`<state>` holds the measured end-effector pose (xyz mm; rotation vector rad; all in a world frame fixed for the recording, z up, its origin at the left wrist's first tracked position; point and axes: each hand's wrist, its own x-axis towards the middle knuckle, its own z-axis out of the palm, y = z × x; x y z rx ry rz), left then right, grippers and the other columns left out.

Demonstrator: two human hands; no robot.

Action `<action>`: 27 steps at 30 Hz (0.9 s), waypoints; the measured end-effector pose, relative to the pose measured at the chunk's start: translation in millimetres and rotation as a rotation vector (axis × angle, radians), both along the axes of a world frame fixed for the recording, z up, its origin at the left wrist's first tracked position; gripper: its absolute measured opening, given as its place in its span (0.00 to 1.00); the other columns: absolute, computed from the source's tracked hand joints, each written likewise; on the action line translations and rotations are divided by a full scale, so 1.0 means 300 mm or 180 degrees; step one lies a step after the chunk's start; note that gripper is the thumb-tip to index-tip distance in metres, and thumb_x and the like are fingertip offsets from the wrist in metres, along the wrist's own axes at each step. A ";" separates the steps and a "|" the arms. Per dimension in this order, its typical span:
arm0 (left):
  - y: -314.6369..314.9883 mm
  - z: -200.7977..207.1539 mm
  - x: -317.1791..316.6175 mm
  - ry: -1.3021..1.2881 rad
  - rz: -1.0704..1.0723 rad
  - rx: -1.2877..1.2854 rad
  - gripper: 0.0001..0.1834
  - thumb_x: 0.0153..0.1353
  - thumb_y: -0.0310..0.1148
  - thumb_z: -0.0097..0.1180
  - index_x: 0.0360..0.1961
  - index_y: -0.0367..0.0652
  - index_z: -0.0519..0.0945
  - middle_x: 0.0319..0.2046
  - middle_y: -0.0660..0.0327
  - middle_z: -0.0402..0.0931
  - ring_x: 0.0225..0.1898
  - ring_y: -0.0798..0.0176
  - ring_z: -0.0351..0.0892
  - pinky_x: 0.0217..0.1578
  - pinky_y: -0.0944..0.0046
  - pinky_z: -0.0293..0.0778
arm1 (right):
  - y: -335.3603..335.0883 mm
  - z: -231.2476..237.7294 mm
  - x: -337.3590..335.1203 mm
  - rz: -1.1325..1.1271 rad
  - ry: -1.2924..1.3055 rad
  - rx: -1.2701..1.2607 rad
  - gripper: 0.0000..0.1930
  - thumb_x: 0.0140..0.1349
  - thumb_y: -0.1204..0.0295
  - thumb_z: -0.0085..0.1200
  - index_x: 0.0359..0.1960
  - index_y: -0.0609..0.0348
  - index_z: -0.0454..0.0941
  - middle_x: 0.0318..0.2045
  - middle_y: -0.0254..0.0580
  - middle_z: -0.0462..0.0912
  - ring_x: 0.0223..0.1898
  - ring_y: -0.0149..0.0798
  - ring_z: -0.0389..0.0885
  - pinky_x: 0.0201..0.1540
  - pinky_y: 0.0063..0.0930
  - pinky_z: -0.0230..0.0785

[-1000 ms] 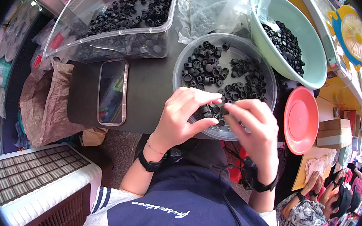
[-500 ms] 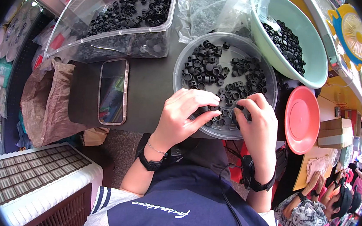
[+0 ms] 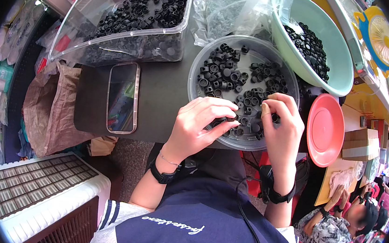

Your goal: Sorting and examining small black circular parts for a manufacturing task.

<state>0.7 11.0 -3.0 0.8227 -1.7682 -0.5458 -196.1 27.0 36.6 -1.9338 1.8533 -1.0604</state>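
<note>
A round clear plastic tub (image 3: pixel 244 60) stands at the table's front edge, with many small black plastic parts (image 3: pixel 227 72), ring-like and cap-like, scattered in it. Over its near left side is my left hand (image 3: pixel 201 120), fingers curled toward the thumb around a black plastic part that shows between the tips. My right hand (image 3: pixel 282 123) reaches over the tub's right side. Its thumb and fingertips come together low among the loose parts; whatever lies between them is too small to make out.
A large clear bin (image 3: pixel 117 51) of black parts stands back left, beside a clear plastic bag (image 3: pixel 230 12). At the back right is a pale green basin (image 3: pixel 338 60) of black pieces; a coral plate (image 3: pixel 326 129) sits below it. A shallow clear box (image 3: pixel 122 98) lies left.
My right hand has moved up and slightly right inside the tub, its fingertips coming closer together. My left hand has stayed nearly in place.
</note>
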 end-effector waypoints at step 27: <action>0.006 -0.005 0.001 0.0316 -0.0110 0.0151 0.13 0.52 0.26 0.72 0.39 0.40 0.85 0.39 0.56 0.86 0.39 0.56 0.87 0.40 0.63 0.82 | 0.049 0.044 0.062 0.1009 -0.0316 -0.0115 0.13 0.56 0.85 0.61 0.43 0.59 0.82 0.38 0.41 0.79 0.37 0.40 0.83 0.39 0.30 0.77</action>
